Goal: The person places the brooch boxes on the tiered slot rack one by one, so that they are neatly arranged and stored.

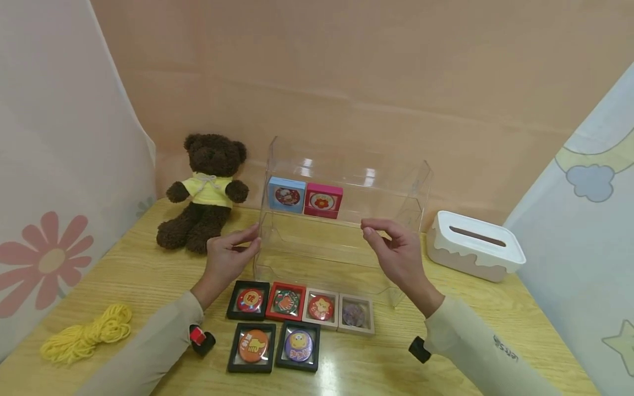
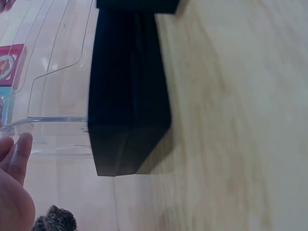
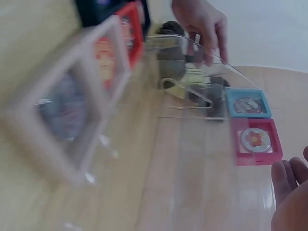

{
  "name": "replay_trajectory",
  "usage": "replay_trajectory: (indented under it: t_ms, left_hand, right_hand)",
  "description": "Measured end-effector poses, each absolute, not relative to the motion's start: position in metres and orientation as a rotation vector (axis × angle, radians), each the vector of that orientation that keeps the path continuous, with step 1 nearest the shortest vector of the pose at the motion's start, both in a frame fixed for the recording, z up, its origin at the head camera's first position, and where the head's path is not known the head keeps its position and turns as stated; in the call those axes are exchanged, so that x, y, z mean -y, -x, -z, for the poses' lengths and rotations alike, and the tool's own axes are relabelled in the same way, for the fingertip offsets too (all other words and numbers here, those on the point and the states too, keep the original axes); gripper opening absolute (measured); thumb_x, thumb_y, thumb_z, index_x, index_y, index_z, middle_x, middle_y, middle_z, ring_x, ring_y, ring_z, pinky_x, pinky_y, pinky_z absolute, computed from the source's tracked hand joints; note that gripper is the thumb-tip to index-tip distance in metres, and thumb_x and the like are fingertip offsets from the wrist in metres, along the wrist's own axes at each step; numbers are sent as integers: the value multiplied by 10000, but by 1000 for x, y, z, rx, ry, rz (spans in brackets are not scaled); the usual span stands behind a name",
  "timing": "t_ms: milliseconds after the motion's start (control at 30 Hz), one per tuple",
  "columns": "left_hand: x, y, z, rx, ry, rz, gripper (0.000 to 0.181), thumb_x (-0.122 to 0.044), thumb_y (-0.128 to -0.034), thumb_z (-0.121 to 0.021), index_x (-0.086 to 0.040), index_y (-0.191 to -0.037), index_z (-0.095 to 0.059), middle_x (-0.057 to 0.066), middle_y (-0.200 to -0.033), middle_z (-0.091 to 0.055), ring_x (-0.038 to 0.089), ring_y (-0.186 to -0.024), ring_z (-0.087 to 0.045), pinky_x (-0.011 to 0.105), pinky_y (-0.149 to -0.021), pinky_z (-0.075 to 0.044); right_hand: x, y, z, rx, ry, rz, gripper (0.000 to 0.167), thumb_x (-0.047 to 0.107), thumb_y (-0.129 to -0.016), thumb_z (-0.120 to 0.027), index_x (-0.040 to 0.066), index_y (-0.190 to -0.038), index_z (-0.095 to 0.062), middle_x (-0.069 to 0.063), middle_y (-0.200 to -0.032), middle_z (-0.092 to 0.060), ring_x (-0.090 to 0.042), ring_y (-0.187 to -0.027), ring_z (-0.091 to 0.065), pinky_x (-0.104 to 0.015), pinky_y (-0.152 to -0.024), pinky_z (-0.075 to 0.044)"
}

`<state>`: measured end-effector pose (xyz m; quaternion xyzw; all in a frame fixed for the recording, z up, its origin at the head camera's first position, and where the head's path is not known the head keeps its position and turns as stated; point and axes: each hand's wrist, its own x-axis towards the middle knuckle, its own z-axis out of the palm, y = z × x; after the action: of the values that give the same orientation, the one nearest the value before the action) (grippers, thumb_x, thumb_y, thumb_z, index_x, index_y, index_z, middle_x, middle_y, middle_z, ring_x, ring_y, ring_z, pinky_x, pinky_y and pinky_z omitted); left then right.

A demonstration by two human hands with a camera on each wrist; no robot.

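A clear plastic display rack [image 1: 317,250] with stepped tiers stands on the table. My left hand [image 1: 230,254] is at its left side, thumb and fingers pinching the side panel's edge. In front of the rack's right part, my right hand [image 1: 396,250] hovers with loosely bent fingers and nothing in them. On an upper tier a blue framed badge [image 1: 286,195] and a pink framed badge [image 1: 323,201] stand side by side at the left. Two rows of framed badges lie before the rack, among them a red one [image 1: 285,301] and a beige one [image 1: 356,314].
Behind the left hand a brown teddy bear [image 1: 210,190] in a yellow top sits by the wall. A white-lidded tissue box [image 1: 475,245] stands at the right. Yellow yarn [image 1: 89,334] lies at the table's left. Black framed badges [image 1: 251,347] lie nearest the front.
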<state>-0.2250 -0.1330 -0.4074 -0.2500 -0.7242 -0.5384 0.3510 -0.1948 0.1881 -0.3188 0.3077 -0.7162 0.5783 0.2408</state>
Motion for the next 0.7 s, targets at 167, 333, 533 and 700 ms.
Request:
replay_trajectory:
  t_ms: [167,333,533,700]
  left_hand:
    - [132,220,400,1853,686,1408,257,116,-783,-691,99,-1040,-693,179,-879,-699,222,-750,-692,247,-622,-561]
    - [127,210,384,1848,713,1411,284,221,-728,-667,156,-1005,-675,237,-857,-682,257,-737,-688,259,-647,-563]
    - [125,206,378,1852,708,1426,277,239,-712,-665,178,-982,-667,265,-864,-671,281,-732,-685,276,-643,-566]
    - [126,206,379,1838,709,1430,294,249,-702,-662,183,-989,-662,270,-862,-669,281,-730,-681,269,-643,-565]
  right_hand:
    - [-211,170,337,2102,-898,-1506,178,-180,-853,-567,-128,-996,-660,-239,-981,-651,-137,-919,-643,-239,-759,-542]
    - [-219,139,343,2237,-883,-1321,233,-227,-786,-607,-66,-937,-683,-161,-903,-668,-99,-842,-647,-224,-699,-551]
    - [-234,128,369,2351,-836,-1183,249,-206,-733,-684,0,-873,-695,-89,-833,-672,-145,-755,-659,-252,-645,-563]
    - [-248,132,399,2439,-799,-1204,198,-126,-770,-715,12,-909,-692,-89,-889,-674,-143,-812,-657,-288,-655,-571]
